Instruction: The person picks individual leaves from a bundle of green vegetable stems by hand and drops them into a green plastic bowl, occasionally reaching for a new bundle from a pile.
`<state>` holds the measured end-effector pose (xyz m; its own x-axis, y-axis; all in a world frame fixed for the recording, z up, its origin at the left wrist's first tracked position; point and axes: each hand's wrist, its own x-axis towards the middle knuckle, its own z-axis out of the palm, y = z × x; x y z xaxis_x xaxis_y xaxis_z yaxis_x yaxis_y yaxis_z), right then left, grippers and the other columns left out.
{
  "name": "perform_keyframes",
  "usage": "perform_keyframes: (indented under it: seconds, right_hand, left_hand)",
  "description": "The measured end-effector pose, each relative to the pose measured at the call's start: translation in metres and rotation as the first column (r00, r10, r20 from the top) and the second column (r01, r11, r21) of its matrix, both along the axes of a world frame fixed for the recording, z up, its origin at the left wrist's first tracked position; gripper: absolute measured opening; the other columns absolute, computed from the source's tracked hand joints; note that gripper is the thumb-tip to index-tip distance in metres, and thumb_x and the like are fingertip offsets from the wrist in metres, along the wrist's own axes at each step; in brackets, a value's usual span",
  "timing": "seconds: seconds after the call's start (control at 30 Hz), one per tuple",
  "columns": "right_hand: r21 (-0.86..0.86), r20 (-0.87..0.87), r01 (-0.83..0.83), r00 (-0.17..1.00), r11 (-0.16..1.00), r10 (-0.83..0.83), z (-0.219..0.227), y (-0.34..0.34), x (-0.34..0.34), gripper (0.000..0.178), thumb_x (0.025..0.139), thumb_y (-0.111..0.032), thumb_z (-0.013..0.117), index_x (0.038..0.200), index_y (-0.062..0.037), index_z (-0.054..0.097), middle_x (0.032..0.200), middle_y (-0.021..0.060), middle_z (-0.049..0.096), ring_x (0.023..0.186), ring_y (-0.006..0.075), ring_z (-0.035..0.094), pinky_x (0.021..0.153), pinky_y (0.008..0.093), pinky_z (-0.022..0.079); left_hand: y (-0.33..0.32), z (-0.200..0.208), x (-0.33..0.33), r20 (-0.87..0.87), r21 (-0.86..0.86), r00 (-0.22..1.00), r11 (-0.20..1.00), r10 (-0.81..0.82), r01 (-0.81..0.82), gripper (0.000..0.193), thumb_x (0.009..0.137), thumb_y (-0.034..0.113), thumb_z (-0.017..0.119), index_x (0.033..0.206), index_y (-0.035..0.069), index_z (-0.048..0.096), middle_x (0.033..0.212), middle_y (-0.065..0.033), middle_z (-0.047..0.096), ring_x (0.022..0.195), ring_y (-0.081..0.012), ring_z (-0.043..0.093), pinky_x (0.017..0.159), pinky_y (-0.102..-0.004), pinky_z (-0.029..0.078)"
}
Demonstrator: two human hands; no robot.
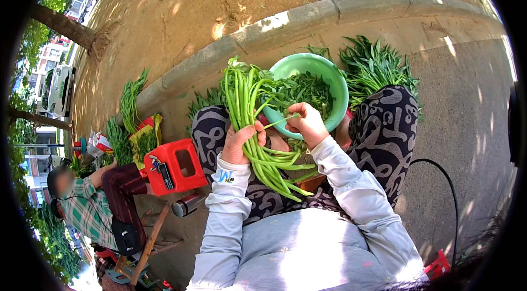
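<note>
A loose bundle of long, smooth, light-green plant stems (240, 96) is gripped in the closed left hand (241, 141), above the lap and just outside the near-left rim of a round, pale-green plastic basin (341, 93). Between the pinched thumb and fingers of the right hand (306, 125), one end of a thin green strand (279, 121) is held; its other end is led toward the left hand. Dark-green loose leaves (307, 90) are contained in the basin, and by the far-right edge of its rim a heap of leafy, long-stemmed greens (379, 68) is laid on the ground. The step in hand is judged to be the picking-over of stems, one by one. For the next move, a firm left grip is called for, so that the strand can be drawn clear without the bundle being scattered.
</note>
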<state>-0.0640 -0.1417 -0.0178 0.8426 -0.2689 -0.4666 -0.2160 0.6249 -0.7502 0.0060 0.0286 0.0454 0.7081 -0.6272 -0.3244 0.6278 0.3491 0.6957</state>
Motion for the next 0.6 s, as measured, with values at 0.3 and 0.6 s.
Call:
perform_keyframes:
  seconds: [0.3, 0.6]
  right_hand:
    - [-0.136, 0.244, -0.117, 0.959, 0.984, 0.148, 0.012, 0.007, -0.003, 0.014, 0.088, -0.007, 0.056, 0.099, 0.0008, 0.059, 0.086, 0.0038, 0.062, 0.076, 0.0093, 0.056, 0.069, 0.0247, 0.048]
    - [-0.149, 0.262, -0.247, 0.924, 0.957, 0.280, 0.029, 0.001, -0.006, 0.022, 0.088, -0.011, 0.050, 0.104, 0.0001, 0.060, 0.087, 0.0050, 0.063, 0.077, 0.0095, 0.056, 0.071, 0.0247, 0.047]
  left_hand:
    - [0.000, -0.003, 0.001, -0.007, -0.007, 1.000, 1.000, -0.015, 0.015, 0.035, 0.080, 0.007, 0.060, 0.114, 0.004, 0.050, 0.084, -0.0072, 0.062, 0.068, -0.0190, 0.058, 0.059, -0.0299, 0.048]
    - [0.002, -0.008, 0.002, 0.034, 0.043, 0.998, 0.998, -0.046, 0.045, 0.042, 0.080, 0.010, 0.061, 0.120, 0.010, 0.047, 0.089, -0.0047, 0.059, 0.073, -0.0177, 0.055, 0.062, -0.0304, 0.047]
